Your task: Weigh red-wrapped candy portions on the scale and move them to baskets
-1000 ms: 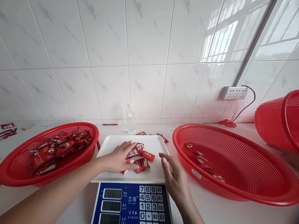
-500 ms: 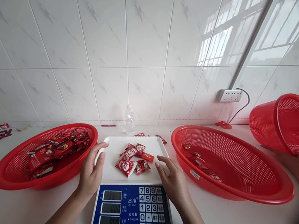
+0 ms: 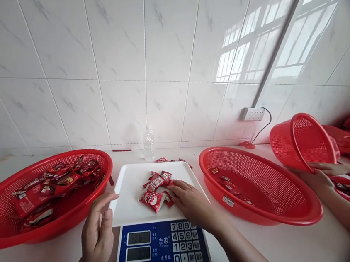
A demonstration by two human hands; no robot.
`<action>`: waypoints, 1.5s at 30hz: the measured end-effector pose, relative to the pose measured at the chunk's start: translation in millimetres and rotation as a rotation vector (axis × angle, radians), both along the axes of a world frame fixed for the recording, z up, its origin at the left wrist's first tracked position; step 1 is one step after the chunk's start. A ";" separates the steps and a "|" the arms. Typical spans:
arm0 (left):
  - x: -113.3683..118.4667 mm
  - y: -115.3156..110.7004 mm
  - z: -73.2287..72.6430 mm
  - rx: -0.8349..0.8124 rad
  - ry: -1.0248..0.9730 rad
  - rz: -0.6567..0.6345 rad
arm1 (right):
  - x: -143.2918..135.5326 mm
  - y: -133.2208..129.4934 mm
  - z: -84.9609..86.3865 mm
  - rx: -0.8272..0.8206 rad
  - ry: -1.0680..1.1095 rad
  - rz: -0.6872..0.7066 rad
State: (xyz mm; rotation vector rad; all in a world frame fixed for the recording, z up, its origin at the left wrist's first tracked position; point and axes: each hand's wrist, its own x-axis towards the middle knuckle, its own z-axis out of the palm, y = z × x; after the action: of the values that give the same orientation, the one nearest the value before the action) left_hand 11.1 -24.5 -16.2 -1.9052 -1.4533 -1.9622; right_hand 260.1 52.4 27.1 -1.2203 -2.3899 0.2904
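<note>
Small red snack packets (image 3: 153, 199) lie in a loose pile on the white tray (image 3: 125, 207) of a blue-fronted weighing scale (image 3: 162, 252). My right hand (image 3: 190, 202) reaches over the right side of the pile, its fingers stretched out and covering some packets; whether they press on them is hard to see. Beside the tray's left edge, my left hand (image 3: 98, 229) is held upright, fingers curved and thumb apart, with nothing in it. The fingertips come close to the tray rim.
A red basket (image 3: 75, 152) at left holds many red packets; a wide red basket (image 3: 271, 166) at right holds several. Another person's hands (image 3: 320, 179) hold a tilted red basket (image 3: 282, 138). Near the tiled wall stand a clear bottle (image 3: 149, 145) and a power strip (image 3: 253, 114).
My right hand has moved left onto the packets. My left hand sits lower and farther left. The view has shifted rightward, and both of the other person's hands now show at the tilted basket.
</note>
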 end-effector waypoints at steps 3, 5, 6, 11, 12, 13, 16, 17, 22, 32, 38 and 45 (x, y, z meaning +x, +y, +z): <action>-0.1 -0.6 4.0 -0.020 -0.036 0.005 | -1.5 2.2 2.1 -0.002 -0.050 0.002; 0.0 -1.1 5.5 -0.041 -0.053 0.012 | -1.5 2.7 3.4 0.001 -0.078 -0.026; 0.1 -1.5 5.9 -0.053 -0.057 0.014 | -1.3 3.3 4.0 0.003 -0.088 -0.045; 2.2 -3.9 5.4 -0.069 -0.030 -0.002 | 2.2 14.7 3.4 -0.026 -0.111 -0.080; 2.6 -4.0 5.4 -0.071 -0.021 -0.005 | 3.3 18.0 2.5 -0.036 -0.114 -0.081; 3.0 -3.9 5.4 -0.073 -0.012 -0.005 | 4.5 21.0 1.5 -0.045 -0.118 -0.087; 3.2 -2.8 5.7 -0.083 0.005 0.004 | 6.7 27.4 -0.8 -0.063 -0.145 -0.111; 3.1 -2.4 5.9 -0.085 0.010 0.008 | 6.8 28.4 -1.0 -0.066 -0.161 -0.116; 2.6 -1.8 7.3 -0.076 0.039 0.028 | 3.1 27.3 1.5 -0.045 -0.270 -0.138; 2.8 -1.2 8.3 -0.050 0.053 -0.003 | 45.1 18.1 26.9 0.082 -0.282 -0.375; 2.7 -1.0 7.4 -0.053 0.050 -0.020 | 112.1 27.5 43.0 0.093 -0.250 -0.608; 3.3 -3.8 8.7 -0.050 0.057 -0.034 | 95.8 19.8 36.3 0.084 -0.200 -0.417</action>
State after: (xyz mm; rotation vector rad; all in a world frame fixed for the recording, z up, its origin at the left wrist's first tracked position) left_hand 14.4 -28.3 -7.5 -2.0013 -1.4795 -1.8864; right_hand 355.9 72.1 63.5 -1.7312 -2.2053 -0.0658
